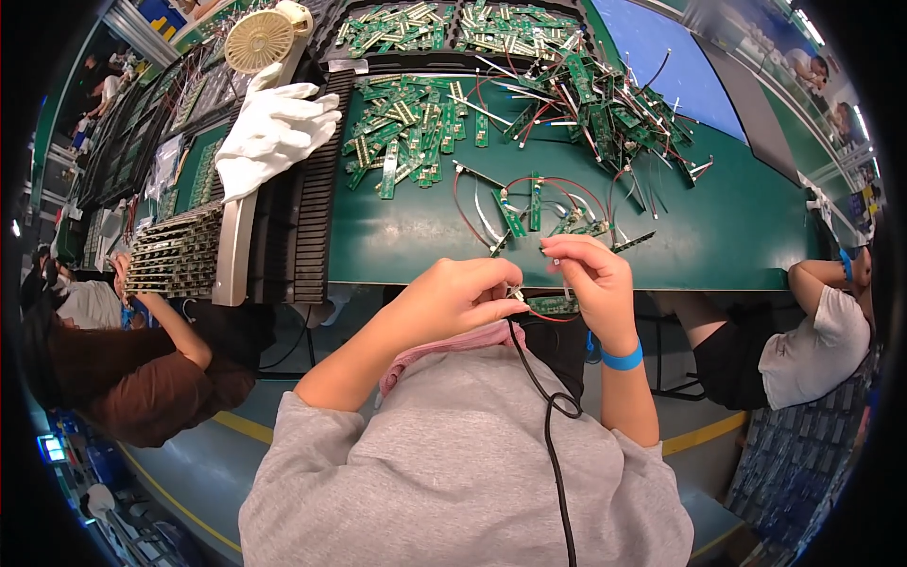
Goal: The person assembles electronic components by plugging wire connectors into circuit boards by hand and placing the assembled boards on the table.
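Close to my body, at the table's front edge, my left hand [458, 300] is closed with thumb and forefinger on a small white connector [516, 294]. My right hand [597, 276] is also closed, pinching a thin wire lead with a small white plug [556, 262] at its end. Between and below the hands a narrow green circuit board [553, 305] shows, with a red wire [557, 318] curving under it. Whether this board joins the left hand's connector is hidden by the fingers. Just beyond, several wired circuit strips [536, 203] lie on the green table [416, 246].
A tangled heap of wired boards [605, 113] lies far right, loose boards [406, 132] far left, and black trays [453, 61] behind. White gloves [274, 128] and a fan [260, 42] top a rack at left. A black cable [553, 444] hangs down my front. People sit on both sides.
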A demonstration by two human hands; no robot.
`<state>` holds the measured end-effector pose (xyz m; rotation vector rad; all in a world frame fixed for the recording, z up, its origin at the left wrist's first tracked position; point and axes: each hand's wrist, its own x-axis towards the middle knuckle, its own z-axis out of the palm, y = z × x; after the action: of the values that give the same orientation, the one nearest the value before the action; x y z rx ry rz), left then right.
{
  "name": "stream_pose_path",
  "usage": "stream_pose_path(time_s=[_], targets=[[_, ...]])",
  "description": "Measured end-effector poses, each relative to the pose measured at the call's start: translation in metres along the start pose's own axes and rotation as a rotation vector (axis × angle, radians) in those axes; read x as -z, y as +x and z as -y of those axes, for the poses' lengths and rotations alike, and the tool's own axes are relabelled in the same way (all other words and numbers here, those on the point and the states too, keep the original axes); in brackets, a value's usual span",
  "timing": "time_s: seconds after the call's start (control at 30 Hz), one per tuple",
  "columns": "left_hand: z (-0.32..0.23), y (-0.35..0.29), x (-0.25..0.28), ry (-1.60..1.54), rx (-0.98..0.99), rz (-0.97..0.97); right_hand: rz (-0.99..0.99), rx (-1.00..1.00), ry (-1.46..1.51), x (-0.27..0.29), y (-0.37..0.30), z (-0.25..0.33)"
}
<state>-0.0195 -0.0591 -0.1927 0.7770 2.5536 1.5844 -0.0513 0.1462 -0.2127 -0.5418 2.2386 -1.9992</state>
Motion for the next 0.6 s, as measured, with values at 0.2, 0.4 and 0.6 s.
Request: stream_pose_path(time_s=[0.2, 0.4, 0.6], targets=[[0.001, -0.002, 0.004, -0.075, 0.059, -0.023, 0.024, -0.143, 0.011, -0.003, -0.004, 0.01], [0.01, -0.003, 0.002, -0.398, 0.282, -0.013, 0.14, -0.315, 0.19, -0.01, -0.01, 0.019], [0.014, -0.003, 0.0, -0.508, 0.325, -0.021, 0.247, -0.285, 0.031, -0.009, -0.011, 0.017]])
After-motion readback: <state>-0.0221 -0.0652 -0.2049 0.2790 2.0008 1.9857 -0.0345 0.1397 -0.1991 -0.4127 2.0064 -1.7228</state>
